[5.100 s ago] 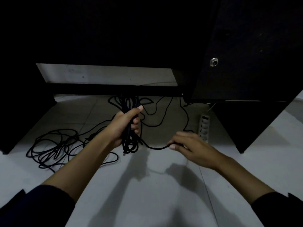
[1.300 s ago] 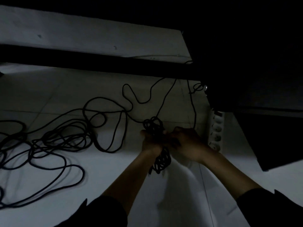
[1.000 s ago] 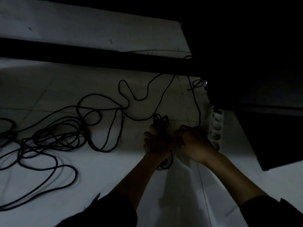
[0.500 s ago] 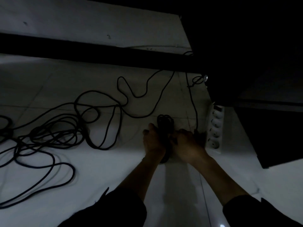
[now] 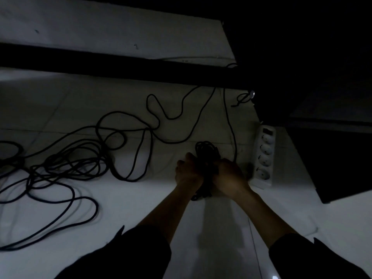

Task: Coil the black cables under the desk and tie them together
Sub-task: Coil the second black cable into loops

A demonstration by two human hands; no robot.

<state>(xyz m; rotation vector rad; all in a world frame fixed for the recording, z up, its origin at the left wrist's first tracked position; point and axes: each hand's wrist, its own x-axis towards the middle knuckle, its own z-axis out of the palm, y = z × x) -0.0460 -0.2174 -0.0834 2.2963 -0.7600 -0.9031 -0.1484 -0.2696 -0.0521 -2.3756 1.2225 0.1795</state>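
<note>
I see an office or home workspace, dim underside of a dark desk [image 5: 302, 47], pale tiled floor [image 5: 141, 208] beneath it, white power strip [image 5: 264, 158] beside the desk's side panel, loose black cables [image 5: 70, 164] left of it

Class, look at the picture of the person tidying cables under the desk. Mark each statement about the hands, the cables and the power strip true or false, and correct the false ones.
1. Both hands grip one bundle of black cable. True: the left hand and right hand hold the bundle between them.
2. The power strip lies left of the hands. False: the power strip lies to their right.
3. A loose tangle of cable lies on the floor to the left. True: the tangle is spread there.
4. The power strip is black. False: it is white.
5. The left hand is flat on the floor. False: it grips the bundle.
</note>
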